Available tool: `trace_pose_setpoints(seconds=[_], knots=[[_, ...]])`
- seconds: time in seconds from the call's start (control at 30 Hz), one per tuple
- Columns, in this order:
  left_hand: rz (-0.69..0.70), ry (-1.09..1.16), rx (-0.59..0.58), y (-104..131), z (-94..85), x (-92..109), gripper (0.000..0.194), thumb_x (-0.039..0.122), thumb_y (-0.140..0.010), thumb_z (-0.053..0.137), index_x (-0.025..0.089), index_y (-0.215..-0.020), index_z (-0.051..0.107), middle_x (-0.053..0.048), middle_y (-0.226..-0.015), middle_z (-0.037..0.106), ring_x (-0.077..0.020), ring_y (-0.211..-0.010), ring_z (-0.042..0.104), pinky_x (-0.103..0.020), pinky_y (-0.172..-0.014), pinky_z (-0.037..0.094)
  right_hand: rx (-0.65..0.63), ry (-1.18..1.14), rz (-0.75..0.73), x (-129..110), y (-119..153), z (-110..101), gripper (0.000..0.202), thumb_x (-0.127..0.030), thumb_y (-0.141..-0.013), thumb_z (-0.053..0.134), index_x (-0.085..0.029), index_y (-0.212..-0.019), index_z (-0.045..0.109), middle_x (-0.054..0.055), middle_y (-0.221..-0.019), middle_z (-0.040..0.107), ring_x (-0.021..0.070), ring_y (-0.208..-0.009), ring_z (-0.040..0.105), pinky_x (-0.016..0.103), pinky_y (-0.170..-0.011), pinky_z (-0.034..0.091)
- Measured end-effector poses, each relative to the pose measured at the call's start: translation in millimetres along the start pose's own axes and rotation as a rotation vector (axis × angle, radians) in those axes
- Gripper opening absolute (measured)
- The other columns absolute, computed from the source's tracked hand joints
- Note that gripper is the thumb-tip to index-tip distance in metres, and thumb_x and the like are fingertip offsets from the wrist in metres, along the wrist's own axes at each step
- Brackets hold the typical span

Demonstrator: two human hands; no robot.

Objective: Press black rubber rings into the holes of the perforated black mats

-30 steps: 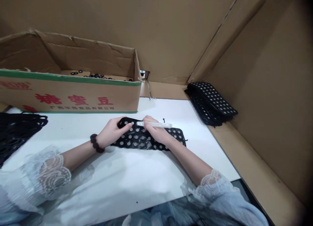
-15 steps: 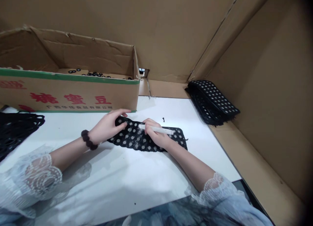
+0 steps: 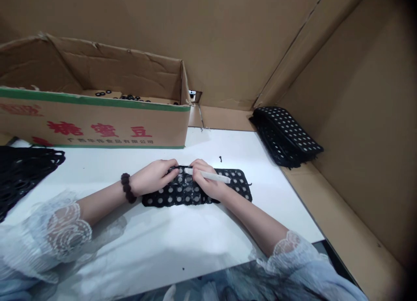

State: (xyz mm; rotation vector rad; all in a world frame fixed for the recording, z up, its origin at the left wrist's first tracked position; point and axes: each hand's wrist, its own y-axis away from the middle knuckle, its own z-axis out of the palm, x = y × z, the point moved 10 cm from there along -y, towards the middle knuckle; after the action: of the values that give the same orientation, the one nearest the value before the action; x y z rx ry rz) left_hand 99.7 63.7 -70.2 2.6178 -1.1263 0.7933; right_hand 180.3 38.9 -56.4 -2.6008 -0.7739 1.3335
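Note:
A black panel with rows of pale round discs [image 3: 179, 190] lies flat on the white table, roughly in front of me. My left hand [image 3: 151, 178] pinches its far edge, left of the middle, with thumb and fingers together. A slim white pen-like tool [image 3: 216, 176] sits in my right hand [image 3: 207, 183], gripped between thumb and fingers. Its tip rests near the panel's far edge, close to my left fingertips. The right hand covers part of the panel's middle. Exactly what the tip touches is too small to make out.
Behind my left hand stands an open cardboard box [image 3: 124, 125] with small black rings [image 3: 130, 97] inside. Black netted pieces [image 3: 26, 175] lie at the left. A stack of similar dotted panels [image 3: 286, 136] leans by the right cardboard wall [image 3: 365, 153]. A black scrap [image 3: 220, 159] lies beyond the panel.
My left hand has moved right along the panel and its fingers have drawn together at the far edge, near the tool tip. The panel's left end lies straighter. My right hand stays put.

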Motion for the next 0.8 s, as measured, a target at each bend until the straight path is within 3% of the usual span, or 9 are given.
trace_pose_setpoints(seconds=[0.17,0.3,0.5,0.63,0.8], knots=[[-0.028,0.064,0.005,1,1.1,-3,0.024,0.034,-0.080,0.033,0.019,-0.076,0.051,0.001,-0.062,0.054,-0.0147,-0.058,0.049,-0.024,-0.057,0.035,-0.039,0.133,-0.010,-2,1,7,0.023,-0.018,-0.085,0.031,-0.019,-0.064,0.040,0.003,-0.078,0.046,0.0154,-0.079,0.041,0.032,-0.076,0.036],[-0.043,0.037,0.054,4,3.9,-1,0.019,0.032,-0.081,0.035,0.019,-0.074,0.047,0.003,-0.054,0.046,-0.0123,-0.049,0.044,-0.022,-0.051,0.032,-0.081,0.371,-0.001,-3,0,18,0.019,-0.020,-0.085,0.033,-0.019,-0.070,0.045,0.004,-0.084,0.046,0.0166,-0.079,0.040,0.032,-0.072,0.034],[-0.053,-0.007,0.151,8,-4.3,7,0.017,0.031,-0.082,0.034,0.020,-0.073,0.044,0.004,-0.051,0.043,-0.0131,-0.046,0.043,-0.023,-0.049,0.029,0.006,0.633,0.016,-5,-9,15,0.013,-0.020,-0.082,0.037,-0.018,-0.075,0.048,0.009,-0.086,0.046,0.0213,-0.083,0.038,0.035,-0.073,0.033],[-0.084,-0.025,0.161,4,-11.2,-1,0.020,0.034,-0.082,0.033,0.021,-0.080,0.047,0.003,-0.053,0.048,-0.0150,-0.051,0.047,-0.023,-0.051,0.030,0.025,0.429,-0.007,-6,-9,0,0.019,-0.017,-0.083,0.034,-0.019,-0.068,0.045,0.006,-0.084,0.045,0.0182,-0.081,0.039,0.034,-0.075,0.034],[-0.018,0.010,0.032,-1,-1.0,-5,0.027,0.040,-0.082,0.033,0.019,-0.083,0.051,0.001,-0.061,0.054,-0.0144,-0.055,0.049,-0.023,-0.054,0.033,-0.057,0.127,0.002,0,-4,-4,0.031,-0.011,-0.080,0.033,-0.018,-0.051,0.041,0.003,-0.079,0.044,0.0162,-0.081,0.040,0.033,-0.079,0.034]])
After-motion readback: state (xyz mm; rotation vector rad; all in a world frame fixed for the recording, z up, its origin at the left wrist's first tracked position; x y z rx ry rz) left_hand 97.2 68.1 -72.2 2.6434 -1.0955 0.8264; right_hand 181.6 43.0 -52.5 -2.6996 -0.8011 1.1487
